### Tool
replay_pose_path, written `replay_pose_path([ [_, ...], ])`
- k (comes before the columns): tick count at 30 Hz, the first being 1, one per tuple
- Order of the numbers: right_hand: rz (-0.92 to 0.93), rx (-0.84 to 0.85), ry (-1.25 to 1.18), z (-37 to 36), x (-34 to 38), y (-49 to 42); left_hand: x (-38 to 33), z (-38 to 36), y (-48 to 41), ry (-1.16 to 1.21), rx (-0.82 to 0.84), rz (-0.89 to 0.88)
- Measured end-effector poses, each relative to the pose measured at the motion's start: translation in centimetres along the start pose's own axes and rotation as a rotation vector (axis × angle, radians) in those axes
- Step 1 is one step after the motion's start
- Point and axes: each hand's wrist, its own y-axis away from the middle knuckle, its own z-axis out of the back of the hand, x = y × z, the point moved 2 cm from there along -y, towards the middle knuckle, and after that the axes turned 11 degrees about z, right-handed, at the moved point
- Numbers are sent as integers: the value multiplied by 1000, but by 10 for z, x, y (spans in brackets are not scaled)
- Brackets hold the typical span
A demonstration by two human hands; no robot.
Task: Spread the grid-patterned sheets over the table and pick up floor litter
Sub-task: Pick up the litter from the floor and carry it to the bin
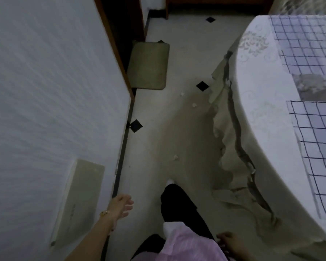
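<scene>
Sheets: we see two thin white sheets ruled with a dark blue square grid (309,44) lying flat on the round table draped in white leaf-embossed cloth (262,113). One lies toward its far edge and the nearer sheet (316,147) toward its near edge, with a grey patterned gap between them.
Cloth hem: it falls from the table's rim in rumpled, ragged-edged folds to the floor.
Litter: small crumpled white scraps (193,105) lie on the smooth pale floor with black diamond insets (154,140), between the mat and our foot and apart from the cloth hem.
Mat: a beige rectangular mat with rounded corners (149,65) lies by the wall's far corner.
Wall: a white ridged wall (45,91) carries a pale flat panel (79,200).
Left hand (121,205): fingers loose and spread, holding nothing; a gold beaded bracelet (104,212) circles the wrist.
Right hand (231,243): knuckles bent beside a glossy pink garment (186,245); we cannot tell whether it grips anything.
Leg: a black trouser leg (179,204) ends in a white toe.
</scene>
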Motion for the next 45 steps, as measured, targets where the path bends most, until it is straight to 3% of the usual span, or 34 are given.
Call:
replay_pose_path([
  [5,46,12,59,-11,108,-42,-53,-18,-41,-187,16,-12],
  [9,125,113,71,-32,170,-90,-66,-28,-78,-372,65,46],
  [17,169,49,51,-88,218,-269,-87,-42,-205,-677,169,-12],
  [22,241,21,150,-128,204,-420,-120,-65,-355,-742,147,-125],
  [27,345,-71,333,-164,167,-554,-123,-97,-538,-893,-39,-344],
  [31,479,-106,389,-188,140,-626,-110,-122,-635,-1066,-103,-476],
  [39,589,-184,479,-215,117,-674,-69,-138,-693,-1227,-227,-590],
  [45,510,-300,292,-209,108,-683,-72,-143,-689,-1239,-248,-586],
])
